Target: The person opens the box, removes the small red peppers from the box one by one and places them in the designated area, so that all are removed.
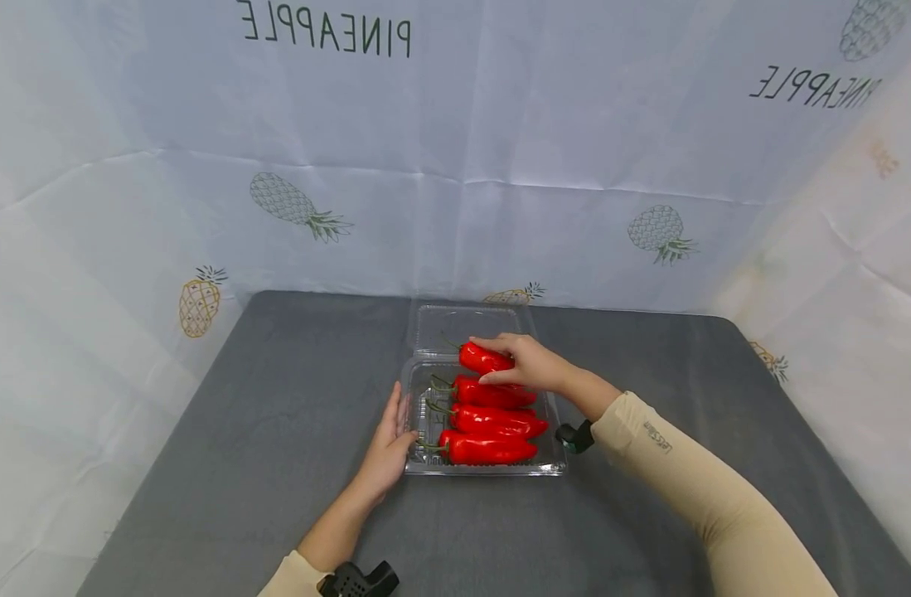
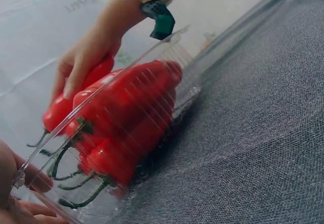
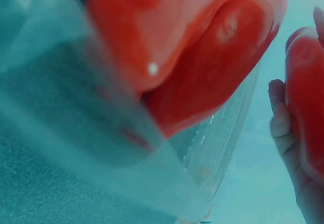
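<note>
A clear plastic clamshell box [image 1: 485, 473] lies with its lid folded back, and several red peppers [image 1: 488, 448] with green stems lie across it in a row. My right hand [image 1: 533, 365] grips another red pepper [image 1: 479, 357] at the box's far side, thumb on the near side and fingers over the top. In the right wrist view this held pepper [image 3: 306, 102] is at the right, apart from the others. My left hand [image 1: 386, 452] holds the left wall of the box, thumb at the rim; its fingertips [image 2: 40, 181] show there in the left wrist view.
The box stands on a dark grey cloth-covered table [image 1: 291, 414]. Its open lid [image 1: 466, 327] lies toward the back edge, close to a white curtain [image 1: 462, 232] printed with pineapples. Black wrist cameras [image 1: 574, 437] are strapped to both forearms.
</note>
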The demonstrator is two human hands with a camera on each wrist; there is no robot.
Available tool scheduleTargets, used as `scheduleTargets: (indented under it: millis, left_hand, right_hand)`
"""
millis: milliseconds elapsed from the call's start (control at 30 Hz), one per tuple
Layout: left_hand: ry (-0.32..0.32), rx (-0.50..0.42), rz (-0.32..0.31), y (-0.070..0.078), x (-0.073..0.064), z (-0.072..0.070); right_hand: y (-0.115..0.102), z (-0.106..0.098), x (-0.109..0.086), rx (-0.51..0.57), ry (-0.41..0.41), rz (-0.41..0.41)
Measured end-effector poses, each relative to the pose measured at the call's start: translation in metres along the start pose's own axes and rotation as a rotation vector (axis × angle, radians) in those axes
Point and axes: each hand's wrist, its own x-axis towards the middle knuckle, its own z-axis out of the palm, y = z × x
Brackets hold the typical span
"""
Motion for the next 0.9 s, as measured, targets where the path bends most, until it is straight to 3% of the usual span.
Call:
scheduleTargets:
  millis: [333,633,900]
  left_hand:
    - [0.001,-0.005,-0.009,0.000,0.000,0.001]
    - [0.002,0.000,-0.009,0.000,0.000,0.000]
    - [-0.001,0.008,-0.016,0.001,-0.002,0.001]
  right_hand:
    - [0.018,-0.004,-0.011,0.099,0.060,-0.001]
    - [0.027,-0.006,-0.025,0.154,0.163,0.101]
    - [0.038,-0.007,-0.040,0.292,0.206,0.111]
